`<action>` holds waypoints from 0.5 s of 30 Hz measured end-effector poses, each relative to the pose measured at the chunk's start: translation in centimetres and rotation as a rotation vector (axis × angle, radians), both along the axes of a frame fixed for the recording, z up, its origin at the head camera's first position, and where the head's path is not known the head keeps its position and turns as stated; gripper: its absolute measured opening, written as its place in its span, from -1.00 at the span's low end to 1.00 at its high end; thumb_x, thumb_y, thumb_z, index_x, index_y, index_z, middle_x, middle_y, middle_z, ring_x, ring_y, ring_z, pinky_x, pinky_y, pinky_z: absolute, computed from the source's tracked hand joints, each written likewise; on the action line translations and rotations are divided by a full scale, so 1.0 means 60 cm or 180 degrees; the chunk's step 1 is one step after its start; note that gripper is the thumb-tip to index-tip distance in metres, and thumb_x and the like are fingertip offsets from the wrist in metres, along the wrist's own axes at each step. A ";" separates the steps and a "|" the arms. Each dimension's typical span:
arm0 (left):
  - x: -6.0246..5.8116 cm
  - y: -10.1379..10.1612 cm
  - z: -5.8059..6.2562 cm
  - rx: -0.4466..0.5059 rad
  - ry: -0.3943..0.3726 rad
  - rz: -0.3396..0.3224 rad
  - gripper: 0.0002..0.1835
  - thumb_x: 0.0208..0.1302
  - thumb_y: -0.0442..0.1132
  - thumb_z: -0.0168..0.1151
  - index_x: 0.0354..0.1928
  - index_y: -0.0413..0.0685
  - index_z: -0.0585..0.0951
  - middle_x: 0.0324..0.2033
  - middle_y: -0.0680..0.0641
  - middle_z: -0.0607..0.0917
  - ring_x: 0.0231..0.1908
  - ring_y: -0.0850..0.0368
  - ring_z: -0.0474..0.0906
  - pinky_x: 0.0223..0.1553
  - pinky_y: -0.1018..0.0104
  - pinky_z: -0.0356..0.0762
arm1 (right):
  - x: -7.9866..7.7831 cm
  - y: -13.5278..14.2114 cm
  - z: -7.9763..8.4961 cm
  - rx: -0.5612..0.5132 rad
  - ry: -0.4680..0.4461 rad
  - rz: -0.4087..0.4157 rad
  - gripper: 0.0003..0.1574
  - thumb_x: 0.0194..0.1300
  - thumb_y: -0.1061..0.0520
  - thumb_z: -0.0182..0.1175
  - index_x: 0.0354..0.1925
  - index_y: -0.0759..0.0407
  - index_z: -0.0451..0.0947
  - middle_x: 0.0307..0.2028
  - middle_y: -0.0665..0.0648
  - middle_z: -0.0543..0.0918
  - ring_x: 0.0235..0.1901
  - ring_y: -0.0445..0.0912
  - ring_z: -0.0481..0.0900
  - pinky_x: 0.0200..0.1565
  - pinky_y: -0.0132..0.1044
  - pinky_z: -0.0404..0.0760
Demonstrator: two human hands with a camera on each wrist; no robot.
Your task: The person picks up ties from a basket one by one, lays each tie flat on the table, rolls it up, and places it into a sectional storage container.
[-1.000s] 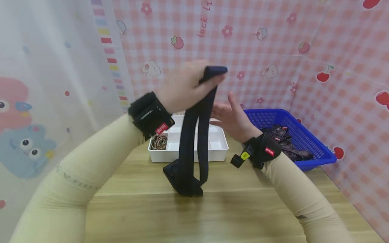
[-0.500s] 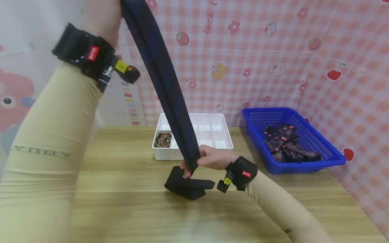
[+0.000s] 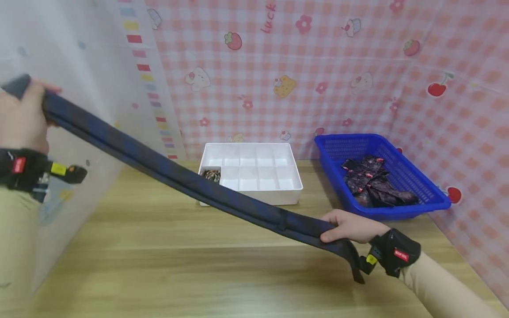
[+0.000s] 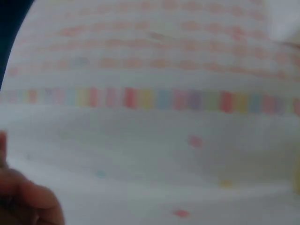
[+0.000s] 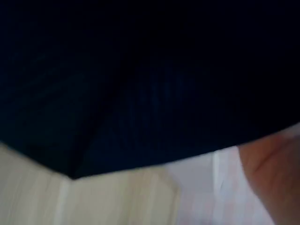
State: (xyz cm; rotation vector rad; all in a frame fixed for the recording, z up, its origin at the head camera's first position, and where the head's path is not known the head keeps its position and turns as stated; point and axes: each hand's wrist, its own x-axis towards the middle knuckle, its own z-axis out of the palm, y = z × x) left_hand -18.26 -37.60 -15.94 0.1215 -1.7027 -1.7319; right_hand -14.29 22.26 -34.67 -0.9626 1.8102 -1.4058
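A dark navy necktie [image 3: 179, 179] is stretched slantwise across the head view, high at the left and low at the right, its back seam and small loop showing. My left hand [image 3: 24, 119] grips it near the upper end, with a short piece sticking out beyond the fingers. Toward the lower end my right hand [image 3: 354, 226] pinches it between thumb and fingers, and the tip droops below the wrist. Dark cloth of the necktie [image 5: 154, 103] fills most of the right wrist view. Curled fingers [image 4: 35, 199] of the left hand show at that wrist view's lower corner.
A white divided box [image 3: 248, 194] stands behind the necktie, a rolled patterned strip [image 3: 211, 175] in its front left compartment. At the right is a blue basket [image 3: 397, 215] with dark patterned cloth [image 3: 374, 183] inside. Printed curtains [image 3: 254, 66] enclose the wooden table [image 3: 179, 274].
My hands have moved apart: the left from close above the box to the far left, the right down and rightward, now pinching the necktie. The necktie went from hanging in folds to stretched out.
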 end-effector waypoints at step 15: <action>0.054 -0.012 -0.388 -0.3174 -0.1803 -0.1692 -0.62 0.41 -0.03 0.10 -0.22 -0.28 0.61 -0.52 -0.09 0.58 -0.52 0.00 0.51 -0.43 0.20 0.48 | 0.023 0.149 -0.113 0.2362 0.2384 -0.2033 -0.60 0.14 -0.22 0.35 -0.53 0.01 0.51 -0.61 -0.15 0.42 -0.59 -0.23 0.37 -0.52 -0.29 0.35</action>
